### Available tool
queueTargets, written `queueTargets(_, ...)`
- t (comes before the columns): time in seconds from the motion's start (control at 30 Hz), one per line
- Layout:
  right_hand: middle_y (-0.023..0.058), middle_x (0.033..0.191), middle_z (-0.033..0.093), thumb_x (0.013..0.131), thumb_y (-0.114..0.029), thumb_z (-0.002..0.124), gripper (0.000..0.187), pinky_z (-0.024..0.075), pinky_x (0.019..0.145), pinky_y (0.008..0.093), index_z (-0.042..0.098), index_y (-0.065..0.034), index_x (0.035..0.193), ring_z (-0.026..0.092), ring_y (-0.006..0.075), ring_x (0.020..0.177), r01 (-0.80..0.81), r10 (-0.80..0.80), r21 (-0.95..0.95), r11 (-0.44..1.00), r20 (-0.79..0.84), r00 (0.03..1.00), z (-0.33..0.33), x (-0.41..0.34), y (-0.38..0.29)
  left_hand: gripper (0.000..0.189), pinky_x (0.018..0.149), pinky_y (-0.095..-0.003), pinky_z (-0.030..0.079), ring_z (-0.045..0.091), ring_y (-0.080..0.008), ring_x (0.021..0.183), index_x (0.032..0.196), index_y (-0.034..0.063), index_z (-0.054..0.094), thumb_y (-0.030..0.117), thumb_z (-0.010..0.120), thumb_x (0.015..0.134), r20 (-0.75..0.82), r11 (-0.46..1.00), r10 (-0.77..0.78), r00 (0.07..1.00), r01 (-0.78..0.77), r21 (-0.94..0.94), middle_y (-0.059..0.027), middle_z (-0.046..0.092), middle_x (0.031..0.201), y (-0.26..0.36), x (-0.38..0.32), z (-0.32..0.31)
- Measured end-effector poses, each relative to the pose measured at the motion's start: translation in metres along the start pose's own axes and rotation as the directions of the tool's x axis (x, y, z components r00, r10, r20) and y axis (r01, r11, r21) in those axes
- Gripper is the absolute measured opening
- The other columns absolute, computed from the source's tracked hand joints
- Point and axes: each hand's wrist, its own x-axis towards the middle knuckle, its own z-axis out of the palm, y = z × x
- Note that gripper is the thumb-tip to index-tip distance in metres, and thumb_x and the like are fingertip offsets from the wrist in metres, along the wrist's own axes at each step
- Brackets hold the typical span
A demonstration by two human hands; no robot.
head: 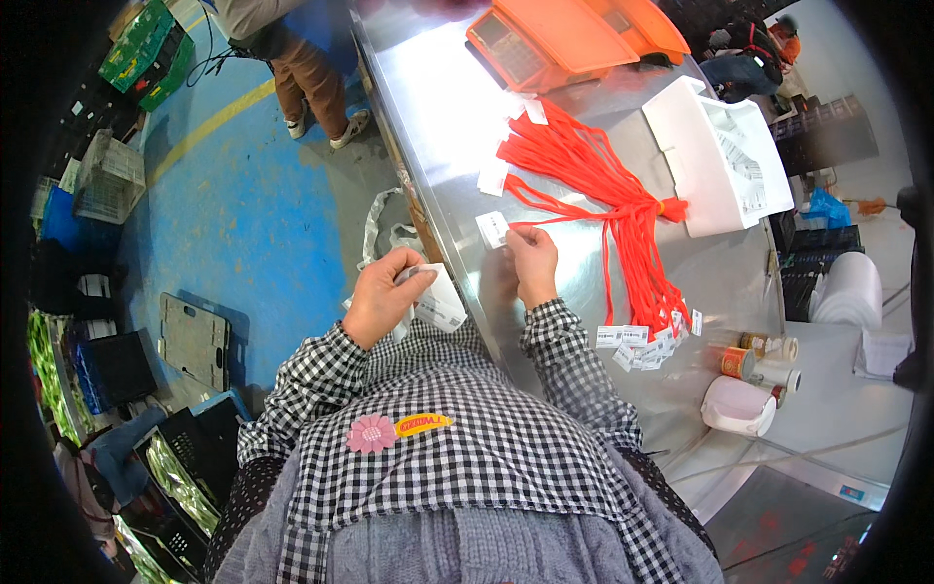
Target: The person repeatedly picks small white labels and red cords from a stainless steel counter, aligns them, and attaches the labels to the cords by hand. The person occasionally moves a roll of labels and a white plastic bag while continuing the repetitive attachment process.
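My left hand (pixel 387 296) grips a strip of white printed labels (pixel 438 303), which hangs over the near edge of the steel table (pixel 467 226). With thumb and forefinger together, my right hand (pixel 533 264) pinches the end of a red strap (pixel 558 219), where a white label (pixel 492 231) sits. That strap belongs to a bundle of red straps (pixel 584 164), gathered at a yellow tie (pixel 662 208). Several far strap ends carry white labels (pixel 536 112). At the right, more labels (pixel 646 347) are clustered on the strap ends.
A white box (pixel 689 157) holding printed labels stands beyond the tie. Behind the straps is an orange scale (pixel 547 44). Jars (pixel 737 363) and a paper roll (pixel 738 406) lie right. A person (pixel 314 80) stands left of the table; a black board (pixel 194 341) lies on the floor.
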Motion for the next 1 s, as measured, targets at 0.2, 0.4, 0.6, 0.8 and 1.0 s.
queueTargets(0.2,0.0042,0.084,0.066,0.088,-0.009,0.066,0.014,0.0456,0.055,0.0234,0.064,0.0017,0.096,0.058,0.0101,0.065,0.051,-0.023,-0.25,0.967,0.111,0.994,-0.016,0.007,0.004,0.013,0.058,-0.0227,0.045,0.055,-0.0046,0.065,0.093,0.0023,0.061,0.014,0.066,0.093,0.021,1.0,-0.011,1.0,0.011,0.002,0.0017,0.059,0.074,0.003,0.001,0.002)
queueTargets(0.4,0.0098,0.083,0.064,0.084,-0.004,0.064,0.009,0.0501,0.07,0.0343,0.063,-0.0009,0.093,0.062,0.0221,0.076,0.307,-0.262,-0.425,0.851,0.161,0.951,-0.024,0.001,0.009,0.013,0.058,-0.023,0.046,0.056,-0.0053,0.065,0.092,0.0021,0.06,0.014,0.066,0.093,0.049,0.999,-0.032,0.998,0.032,-0.002,0.0002,0.059,0.077,0.002,0.0,0.0)
queueTargets(0.6,0.0138,0.091,0.061,0.087,-0.004,0.063,0.009,0.0496,0.072,0.0401,0.059,-0.0045,0.095,0.06,0.0308,0.081,0.656,-0.595,-0.548,0.52,0.319,0.738,-0.034,-0.029,0.012,0.016,0.061,-0.0295,0.048,0.059,-0.013,0.066,0.09,0.0025,0.062,0.018,0.068,0.092,0.187,0.864,0.409,0.893,-0.445,0.237,-0.0051,0.063,0.084,0.001,0.007,0.013)
queueTargets(0.8,0.014,0.088,0.063,0.087,-0.005,0.062,0.008,0.0484,0.074,0.0441,0.059,-0.0045,0.094,0.059,0.0335,0.084,0.571,-0.548,-0.65,0.501,0.272,0.791,-0.057,-0.037,0.006,0.03,0.06,-0.0339,0.046,0.058,-0.0208,0.064,0.079,0.0006,0.065,0.028,0.067,0.092,0.366,0.921,0.073,0.928,-0.204,0.331,-0.012,0.061,0.071,0.013,0.037,0.029)
queueTargets(1.0,0.0142,0.089,0.065,0.088,-0.008,0.061,0.008,0.0492,0.078,0.0449,0.059,-0.0038,0.094,0.06,0.0343,0.089,0.6,-0.543,-0.681,0.42,0.341,0.767,-0.075,-0.043,0.009,0.036,0.069,-0.0409,0.052,0.065,-0.0306,0.077,0.129,0.0152,0.058,0.018,0.058,0.093,0.543,0.639,0.206,0.814,-0.532,0.556,-0.0137,0.066,0.089,0.018,0.075,0.063)
